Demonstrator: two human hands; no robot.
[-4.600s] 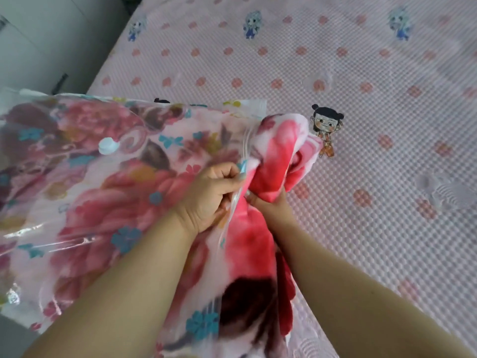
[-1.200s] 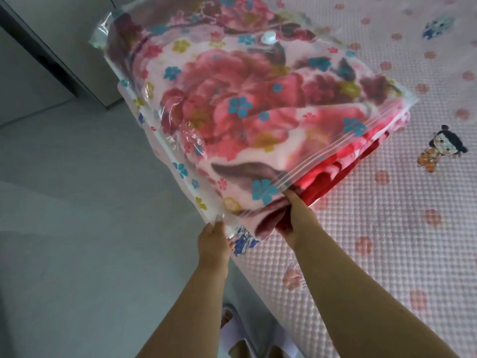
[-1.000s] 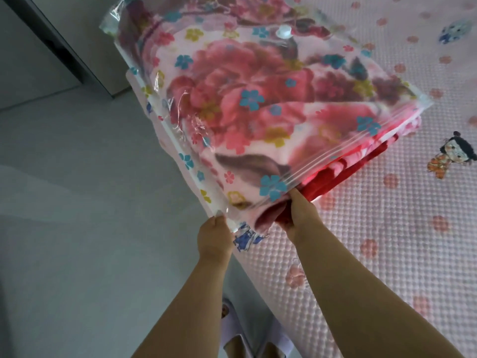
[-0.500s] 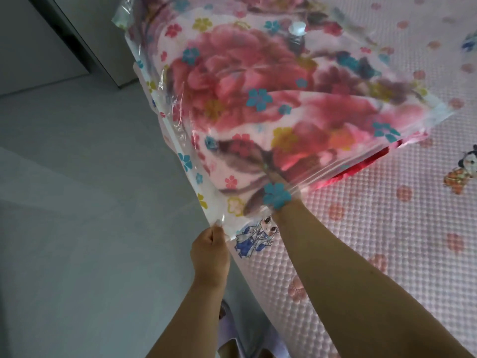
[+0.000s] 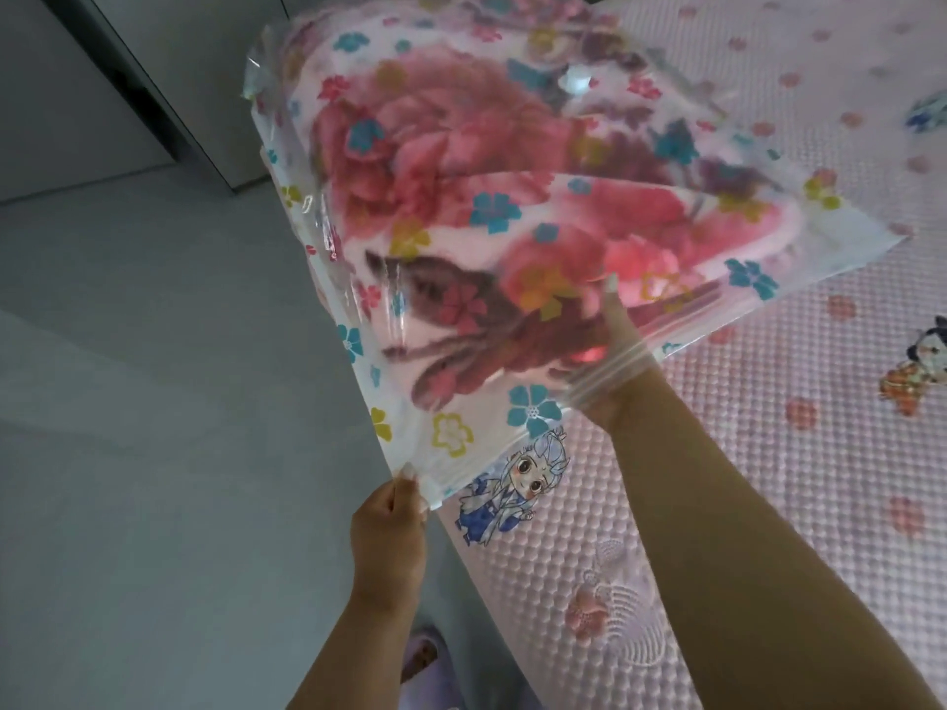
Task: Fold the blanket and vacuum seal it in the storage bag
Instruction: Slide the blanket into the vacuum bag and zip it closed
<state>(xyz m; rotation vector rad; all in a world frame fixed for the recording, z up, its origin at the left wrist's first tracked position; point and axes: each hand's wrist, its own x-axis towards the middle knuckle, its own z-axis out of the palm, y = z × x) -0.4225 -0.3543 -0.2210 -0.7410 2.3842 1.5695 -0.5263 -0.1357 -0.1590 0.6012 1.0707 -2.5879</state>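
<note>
Head view, the only view. Much is blurred: the storage bag point(image 5: 512, 212) and the floral blanket point(image 5: 451, 161) inside it smear in the upper half, so the fold lines of the blanket are hard to read. The bag's far edge is cut off by the top of the picture. A pale round valve point(image 5: 575, 83) shows on the bag's upper face, far beyond both hands, too blurred for detail.

Left hand point(image 5: 390, 525): fingers pinched together on the near corner of the bag, gripping the clear plastic just above the knuckles. The bag rises up and away from this hand.

Right hand point(image 5: 612, 351): mostly hidden. It reaches into the bag's open mouth; the plastic and the zip strip point(image 5: 610, 374) lie across the wrist, and the fingers show only as a dim shape through the film. Whether they are spread or curled on the blanket, I cannot tell.

The bag is held up off the bed point(image 5: 768, 504), tilted, near corner low at the left hand. Its mouth edge runs from the left hand past the right wrist and on toward the far right corner. Long axis uncertain, since the top is cut off.

Below the left forearm, a slippered foot point(image 5: 423, 658) on the grey floor point(image 5: 153, 453).
</note>
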